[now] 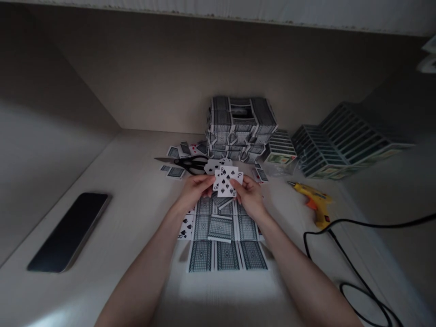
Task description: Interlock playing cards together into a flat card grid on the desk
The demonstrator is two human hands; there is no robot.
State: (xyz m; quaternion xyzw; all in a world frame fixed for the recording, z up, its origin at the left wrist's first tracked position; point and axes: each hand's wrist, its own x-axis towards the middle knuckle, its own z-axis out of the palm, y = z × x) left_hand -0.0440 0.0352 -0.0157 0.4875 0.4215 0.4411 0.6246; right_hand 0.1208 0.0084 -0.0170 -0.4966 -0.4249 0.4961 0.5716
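Note:
Between my two hands I hold playing cards [226,184] face up, an eight of spades in front and another spade card behind it. My left hand [193,190] pinches the left edge, and my right hand [251,196] has its thumb on the right side of the front card. Below them lies a flat panel of patterned card backs [228,255], with a loose folded card [220,227] on top. More face-up cards [214,165] lie just behind the held ones. Black-handled scissors [190,163] rest to the left, blade pointing left.
A box built of cards [241,120] stands at the back. Packs of cards [350,141] are stacked at the back right. A yellow glue gun [316,202] with a black cable [371,223] lies on the right, a phone [70,231] on the left. Small card pieces [175,173] surround the scissors.

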